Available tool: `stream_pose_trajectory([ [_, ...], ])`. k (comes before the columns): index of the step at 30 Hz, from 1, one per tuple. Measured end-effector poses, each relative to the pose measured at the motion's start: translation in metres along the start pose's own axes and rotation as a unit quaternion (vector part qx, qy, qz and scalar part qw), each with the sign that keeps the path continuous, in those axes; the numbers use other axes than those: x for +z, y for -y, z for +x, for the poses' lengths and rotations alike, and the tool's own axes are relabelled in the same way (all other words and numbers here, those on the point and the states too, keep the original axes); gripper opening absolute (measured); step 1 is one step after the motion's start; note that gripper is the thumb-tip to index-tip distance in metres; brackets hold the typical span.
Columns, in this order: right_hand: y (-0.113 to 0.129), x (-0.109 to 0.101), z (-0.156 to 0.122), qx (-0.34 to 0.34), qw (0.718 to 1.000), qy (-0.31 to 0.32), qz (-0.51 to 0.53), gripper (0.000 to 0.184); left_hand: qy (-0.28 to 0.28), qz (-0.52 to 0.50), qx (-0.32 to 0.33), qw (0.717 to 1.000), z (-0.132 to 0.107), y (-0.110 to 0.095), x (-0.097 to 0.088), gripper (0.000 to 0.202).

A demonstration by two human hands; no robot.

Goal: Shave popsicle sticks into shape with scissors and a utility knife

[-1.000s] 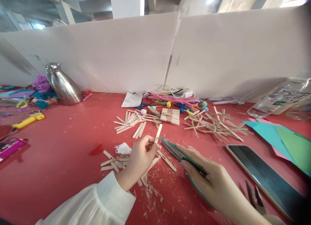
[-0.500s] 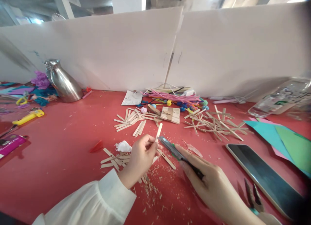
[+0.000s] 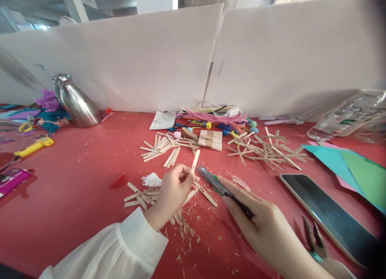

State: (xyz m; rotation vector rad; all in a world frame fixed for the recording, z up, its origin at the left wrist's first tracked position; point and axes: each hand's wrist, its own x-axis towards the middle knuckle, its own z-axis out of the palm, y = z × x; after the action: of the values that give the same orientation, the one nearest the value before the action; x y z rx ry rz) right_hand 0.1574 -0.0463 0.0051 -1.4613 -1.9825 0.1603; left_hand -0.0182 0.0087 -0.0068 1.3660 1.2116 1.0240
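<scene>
Between thumb and fingers, my left hand [image 3: 176, 188] pinches a wooden craft stick [image 3: 195, 160], tilted upward, with a small notch in its edge. My right hand [image 3: 256, 218] is wrapped round a utility knife [image 3: 221, 189], its blade out and pointing at the stick, a little apart from it. Under the hands lie a craft stick with a slot cut in it [image 3: 206, 194] and scattered wood shavings [image 3: 187, 228]. More loose craft sticks [image 3: 141, 195] lie left of my left wrist, beside a crumpled white scrap [image 3: 151, 180].
On the red table [image 3: 78, 182] stands a steel jug [image 3: 76, 104]. Stick piles [image 3: 163, 145] and a stick structure [image 3: 267, 148] lie farther back. At right are a phone [image 3: 324, 216], pliers [image 3: 313, 238], coloured paper [image 3: 358, 174] and a plastic bottle [image 3: 343, 116]; a yellow glue gun [image 3: 34, 146] lies left.
The knife blade has come slightly away from the craft stick, where it was touching or very close before. The view has shifted a little; both hands keep their holds.
</scene>
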Motion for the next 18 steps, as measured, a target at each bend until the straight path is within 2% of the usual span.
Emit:
stream_pose_trajectory([
  [9,-0.0012,0.0032,-0.0008,-0.035,0.999,-0.014,-0.033,0.035,0.009,0.044,0.035,0.998,-0.0016,0.0049,-0.0026,0.012],
  [12,0.0009,0.0028,-0.0034,-0.051,0.997,-0.024,-0.046,0.035,-0.005,0.133,0.078,0.988,-0.0026,0.0036,-0.0035,0.015],
  [15,0.0044,0.0027,-0.0057,-0.063,0.996,-0.035,-0.054,0.037,-0.026,0.236,0.126,0.963,-0.0033,0.0005,-0.0040,0.016],
  [18,0.0076,0.0033,-0.0057,-0.061,0.997,-0.030,-0.037,0.038,-0.036,0.287,0.149,0.946,-0.0033,-0.0009,-0.0034,0.017],
])
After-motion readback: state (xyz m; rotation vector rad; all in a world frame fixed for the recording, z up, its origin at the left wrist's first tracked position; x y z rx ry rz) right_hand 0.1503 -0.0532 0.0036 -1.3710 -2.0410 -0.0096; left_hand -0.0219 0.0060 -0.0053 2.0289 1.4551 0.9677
